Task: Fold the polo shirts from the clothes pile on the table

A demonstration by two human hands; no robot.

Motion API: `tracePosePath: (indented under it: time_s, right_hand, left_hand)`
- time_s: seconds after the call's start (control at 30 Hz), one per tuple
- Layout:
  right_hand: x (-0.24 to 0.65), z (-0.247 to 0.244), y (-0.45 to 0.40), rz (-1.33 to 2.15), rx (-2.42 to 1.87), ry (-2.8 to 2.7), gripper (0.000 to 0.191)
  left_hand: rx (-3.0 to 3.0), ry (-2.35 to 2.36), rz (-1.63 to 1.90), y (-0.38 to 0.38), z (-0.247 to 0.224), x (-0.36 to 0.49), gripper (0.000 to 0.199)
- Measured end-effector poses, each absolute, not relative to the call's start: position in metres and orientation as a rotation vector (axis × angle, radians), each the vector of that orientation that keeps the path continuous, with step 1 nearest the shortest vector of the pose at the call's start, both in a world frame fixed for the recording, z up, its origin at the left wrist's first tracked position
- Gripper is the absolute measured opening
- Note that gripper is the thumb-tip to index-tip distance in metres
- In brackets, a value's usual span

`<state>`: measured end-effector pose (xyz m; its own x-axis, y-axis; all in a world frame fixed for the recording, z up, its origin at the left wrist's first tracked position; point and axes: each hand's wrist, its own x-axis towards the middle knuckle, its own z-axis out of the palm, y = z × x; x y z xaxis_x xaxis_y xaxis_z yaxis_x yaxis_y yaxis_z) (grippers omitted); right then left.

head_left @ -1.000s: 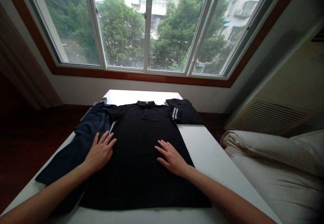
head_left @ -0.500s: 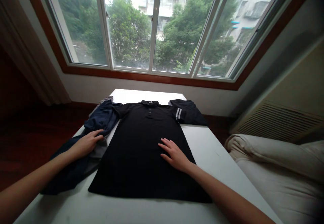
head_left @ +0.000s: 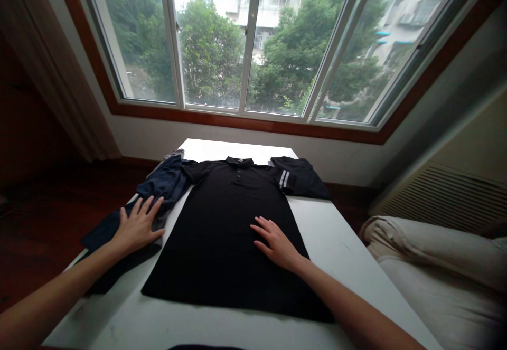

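A black polo shirt (head_left: 225, 234) lies spread flat, front side up, with its collar at the far end and two white stripes on the right sleeve. My right hand (head_left: 274, 242) rests on the shirt's right half, fingers stretched out and holding nothing. To the left, my left hand (head_left: 138, 225) has its fingers spread over a heap of dark blue and grey clothes (head_left: 164, 178); whether it presses on them I cannot tell.
The white table (head_left: 328, 239) carries the clothes. Folded dark clothing (head_left: 307, 178) lies at its far right corner, beside the striped sleeve. A cream padded seat (head_left: 428, 265) stands to the right. Beyond the table is a wide window (head_left: 245, 49), with a curtain (head_left: 67, 75) on the left.
My left hand has opened, its fingers going from bent together to widely spread. The near part of the clothes heap has shifted inward and away from me. My right hand stays on the shirt.
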<state>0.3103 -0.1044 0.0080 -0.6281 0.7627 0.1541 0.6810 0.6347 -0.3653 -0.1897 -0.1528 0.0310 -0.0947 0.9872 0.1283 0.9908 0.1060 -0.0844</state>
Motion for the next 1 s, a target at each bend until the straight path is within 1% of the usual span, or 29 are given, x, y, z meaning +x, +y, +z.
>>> tracePosePath:
  time_s: [0.1,0.17,0.27,0.37,0.43,0.5,0.6,0.7,0.77,0.87,0.9,1.0]
  right_hand:
    - [0.310,0.009,-0.104,0.399,-1.158,-2.566,0.052]
    - [0.310,0.007,-0.104,0.395,-1.150,-2.556,0.052]
    - [0.310,0.005,-0.105,0.387,-1.143,-2.550,0.052]
    - [0.310,0.009,-0.108,0.390,-1.142,-2.571,0.052]
    - [0.312,0.015,-0.113,0.401,-1.145,-2.606,0.054]
    - [0.317,0.022,-0.120,0.425,-1.138,-2.659,0.056]
    - [0.328,0.031,-0.134,0.487,-1.102,-2.718,0.060]
    - [0.343,0.032,-0.155,0.517,-1.105,-2.712,0.062]
    - [0.352,0.029,-0.171,0.489,-1.155,-2.677,0.062]
    - [0.361,0.022,-0.192,0.434,-1.227,-2.643,0.062]
    - [0.363,0.021,-0.197,0.427,-1.238,-2.646,0.062]
    - [0.364,0.021,-0.206,0.429,-1.247,-2.660,0.062]
  left_hand:
    - [-1.921,-2.400,0.060,-0.154,0.036,-0.220,0.106]
    - [-1.972,-2.483,0.106,-0.155,0.041,-0.240,0.107]
    - [-2.107,-2.435,0.147,-0.159,0.047,-0.258,0.103]
    - [-2.148,-2.322,0.177,-0.164,0.051,-0.254,0.097]
    - [-2.130,-2.238,0.144,-0.168,0.056,-0.239,0.090]
    - [-2.180,-2.107,0.037,-0.175,0.061,-0.215,0.079]
    - [-2.534,-1.807,-0.164,-0.194,0.070,-0.172,0.056]
    - [-2.905,-1.548,-0.203,-0.219,0.073,-0.136,0.039]
    - [-2.974,-1.498,-0.202,-0.234,0.070,-0.122,0.030]
    - [-2.950,-1.532,-0.200,-0.245,0.063,-0.114,0.011]
    - [-2.960,-1.535,-0.186,-0.246,0.061,-0.113,0.008]
    - [-3.022,-1.536,-0.146,-0.247,0.058,-0.113,0.012]
